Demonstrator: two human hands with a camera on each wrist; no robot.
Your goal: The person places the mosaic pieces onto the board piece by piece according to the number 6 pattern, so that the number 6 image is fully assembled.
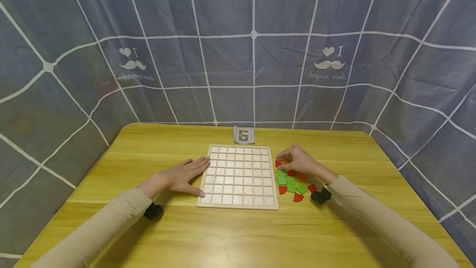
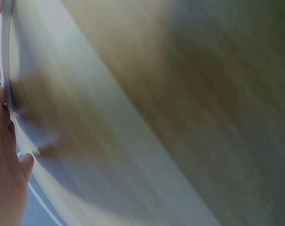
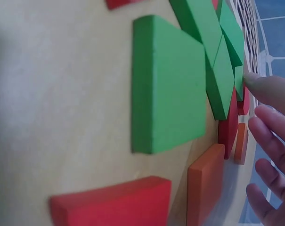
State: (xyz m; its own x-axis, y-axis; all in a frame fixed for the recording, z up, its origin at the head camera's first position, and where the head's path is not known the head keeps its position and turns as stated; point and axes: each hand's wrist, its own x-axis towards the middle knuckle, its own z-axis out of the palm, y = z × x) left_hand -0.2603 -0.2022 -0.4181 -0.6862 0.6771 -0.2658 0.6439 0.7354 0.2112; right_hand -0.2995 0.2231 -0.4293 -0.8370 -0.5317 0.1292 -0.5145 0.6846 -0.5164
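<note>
A pale wooden board (image 1: 238, 177) with a grid of square recesses lies on the table. My left hand (image 1: 186, 175) rests at its left edge, fingers spread and straight, fingertips on the rim. In the left wrist view the left hand (image 2: 8, 155) shows only at the border. My right hand (image 1: 297, 161) is over the far end of a group of flat pieces. Its thumb and forefinger stand either side of a red piece (image 1: 278, 163), with no clear grip visible. In the right wrist view, the right hand's (image 3: 274, 141) thumb is beside a small green piece (image 3: 239, 82).
Green squares (image 1: 282, 180), red quarter-round pieces (image 1: 298, 197) and orange pieces (image 3: 206, 181) lie right of the board. A printed pattern card (image 1: 244, 135) lies behind it. A grey checked curtain (image 1: 230, 61) surrounds the back and sides of the wooden table (image 1: 223, 239).
</note>
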